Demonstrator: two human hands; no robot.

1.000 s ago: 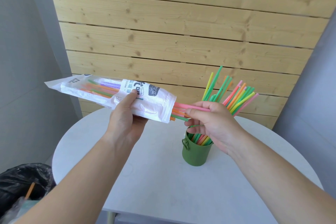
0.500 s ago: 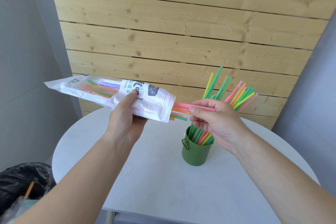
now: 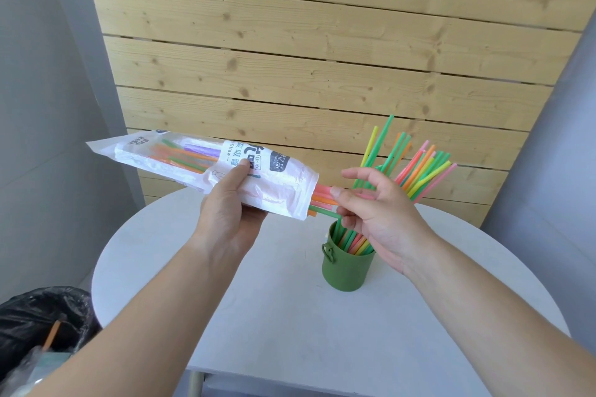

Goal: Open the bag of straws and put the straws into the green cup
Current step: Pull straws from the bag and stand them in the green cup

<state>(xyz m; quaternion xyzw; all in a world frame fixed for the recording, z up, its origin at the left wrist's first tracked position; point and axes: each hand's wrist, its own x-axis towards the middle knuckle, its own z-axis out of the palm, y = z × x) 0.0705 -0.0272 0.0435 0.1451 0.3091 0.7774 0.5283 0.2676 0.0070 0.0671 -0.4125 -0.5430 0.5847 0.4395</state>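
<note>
Left hand (image 3: 232, 206) grips crinkly bag (image 3: 193, 164); right hand (image 3: 380, 216) pinches tubular straws (image 3: 322, 196).

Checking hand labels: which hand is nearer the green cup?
Right. The right hand pinches straws sticking from the bag, just above the green cup; the left hand grips the bag, higher and to the cup's left.

Single head-worn wide-angle view, facing forward and tilted down. Left hand (image 3: 230, 203) and right hand (image 3: 380, 213) sit close, mid-frame. Round table (image 3: 290, 316) lies just below them, with the plank wall (image 3: 322, 58) near, filling the top.
</note>
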